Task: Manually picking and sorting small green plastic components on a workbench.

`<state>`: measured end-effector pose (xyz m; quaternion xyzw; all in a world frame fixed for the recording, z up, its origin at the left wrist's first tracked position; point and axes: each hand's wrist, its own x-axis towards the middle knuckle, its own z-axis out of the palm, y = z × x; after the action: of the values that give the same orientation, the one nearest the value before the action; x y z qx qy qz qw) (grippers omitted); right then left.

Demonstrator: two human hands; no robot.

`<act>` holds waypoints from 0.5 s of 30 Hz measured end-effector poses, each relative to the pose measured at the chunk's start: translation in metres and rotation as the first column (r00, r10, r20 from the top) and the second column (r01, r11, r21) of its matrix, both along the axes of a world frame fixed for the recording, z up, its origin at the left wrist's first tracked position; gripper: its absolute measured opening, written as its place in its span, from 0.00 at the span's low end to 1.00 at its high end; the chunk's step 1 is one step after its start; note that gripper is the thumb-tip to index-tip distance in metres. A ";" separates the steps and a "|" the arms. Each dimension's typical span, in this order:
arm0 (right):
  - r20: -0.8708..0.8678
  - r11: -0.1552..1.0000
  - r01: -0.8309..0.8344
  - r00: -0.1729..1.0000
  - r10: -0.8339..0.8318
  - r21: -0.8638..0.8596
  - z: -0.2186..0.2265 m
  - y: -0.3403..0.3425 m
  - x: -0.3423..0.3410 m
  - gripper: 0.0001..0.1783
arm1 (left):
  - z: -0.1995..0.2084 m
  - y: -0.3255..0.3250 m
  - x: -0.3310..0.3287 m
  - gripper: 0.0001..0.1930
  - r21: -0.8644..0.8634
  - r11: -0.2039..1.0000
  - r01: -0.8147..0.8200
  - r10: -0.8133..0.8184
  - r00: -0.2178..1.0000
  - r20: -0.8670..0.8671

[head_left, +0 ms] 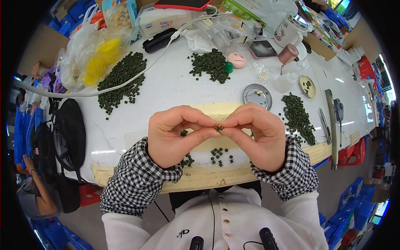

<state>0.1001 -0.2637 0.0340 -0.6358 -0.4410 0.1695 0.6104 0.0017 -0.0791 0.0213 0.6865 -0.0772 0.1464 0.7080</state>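
Well, nearest of all, a pale wooden strip (200, 182) runs along the front edge of the worktop (166, 92). Just past it, a small scatter of loose dark pellets (220, 151) lies between the 2 forearms, which wear black-and-white checked cuffs (131, 179). Above the pellets, the left hand (168, 135) and the right hand (266, 137) come together; the grip of each is closed, thumb against index finger, and they pinch 1 tiny dark green piece (219, 128) with a yellowish fleck from opposite sides, above the worktop. Beyond the right hand's outer side spreads a dark green heap (298, 118), with slim metal tools (325, 125) lying to its right. A little farther off are a round grey dish (267, 100) and a smaller pale saucer (310, 95) holding a few dark bits. Farther back, a white cable (121, 86) passes across a large heap (125, 77) on the left, while a middle heap (210, 65) sits near a round pink case (236, 60). At the back stand a white mug (287, 31) and a translucent box (162, 21).
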 end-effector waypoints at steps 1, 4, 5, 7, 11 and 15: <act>-0.011 1.000 -0.016 1.000 0.016 -0.021 0.001 -0.001 0.000 0.09 | 0.000 0.001 0.000 0.09 0.023 1.000 0.001 -0.001 1.000 -0.002; -0.021 0.999 0.000 1.000 -0.001 -0.046 0.001 -0.001 -0.001 0.08 | 0.000 0.003 0.001 0.08 0.100 0.995 -0.008 0.007 1.000 0.015; 0.001 1.000 0.016 1.000 -0.016 -0.024 0.000 0.000 -0.001 0.08 | 0.000 0.003 0.001 0.08 0.131 0.991 -0.020 0.016 0.999 0.034; 0.046 0.999 0.050 0.998 -0.051 0.022 -0.002 0.002 0.000 0.08 | 0.000 0.003 0.001 0.09 0.183 0.982 -0.042 0.031 0.998 0.060; 0.051 0.997 0.066 0.996 -0.068 0.037 -0.004 0.002 0.000 0.08 | 0.003 0.000 0.001 0.10 0.187 0.981 -0.042 0.032 0.998 0.057; 0.137 0.998 0.057 0.989 -0.062 0.036 -0.002 0.001 0.001 0.08 | 0.001 0.002 0.003 0.08 0.174 0.984 -0.045 0.032 0.996 0.078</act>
<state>0.1013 -0.2623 0.0325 -0.6490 -0.4655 0.0997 0.5934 0.0044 -0.0772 0.0219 0.7417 -0.1029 0.1783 0.6383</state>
